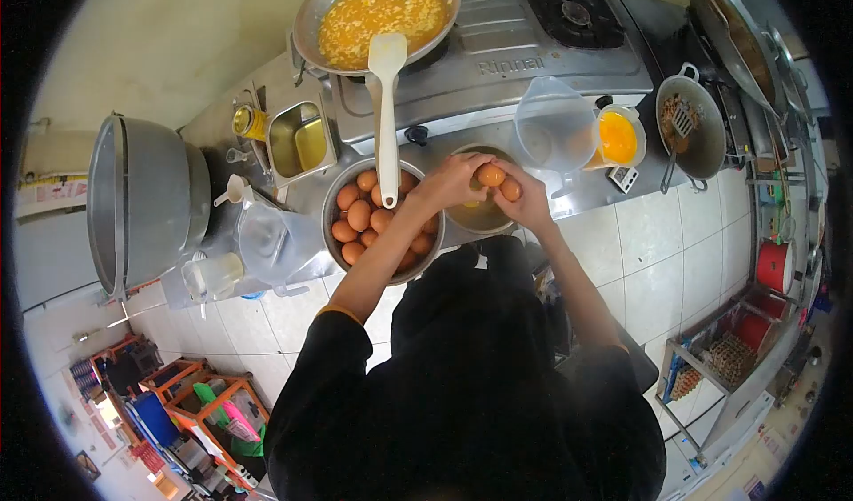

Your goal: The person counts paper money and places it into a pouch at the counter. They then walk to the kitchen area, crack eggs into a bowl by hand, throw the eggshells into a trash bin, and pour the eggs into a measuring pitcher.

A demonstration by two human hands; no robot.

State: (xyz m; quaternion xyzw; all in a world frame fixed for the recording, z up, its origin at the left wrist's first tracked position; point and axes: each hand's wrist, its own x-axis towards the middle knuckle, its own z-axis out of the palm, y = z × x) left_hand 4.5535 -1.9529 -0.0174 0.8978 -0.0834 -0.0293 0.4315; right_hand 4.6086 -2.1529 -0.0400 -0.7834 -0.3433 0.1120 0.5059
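Over a metal bowl (pixel 481 221), my two hands meet with brown eggs between their fingers. My left hand (pixel 455 179) is closed on one egg (pixel 490 175), and my right hand (pixel 531 204) is closed on another rounded brown egg (pixel 510 189) touching it. Whether these are whole eggs or shell halves I cannot tell. Some yellow shows inside the bowl below my fingers. Under my left forearm, a larger metal pot (pixel 330 245) holds several brown eggs (pixel 359 215).
Behind stands a stove (pixel 498 39) bearing a pan (pixel 306 21) of yellow egg mixture, a white spatula (pixel 387 101) across its rim. A clear plastic jug (pixel 555 123) and a container of yolks (pixel 617 137) stand right. Oil lies in a metal tin (pixel 286 128) left.
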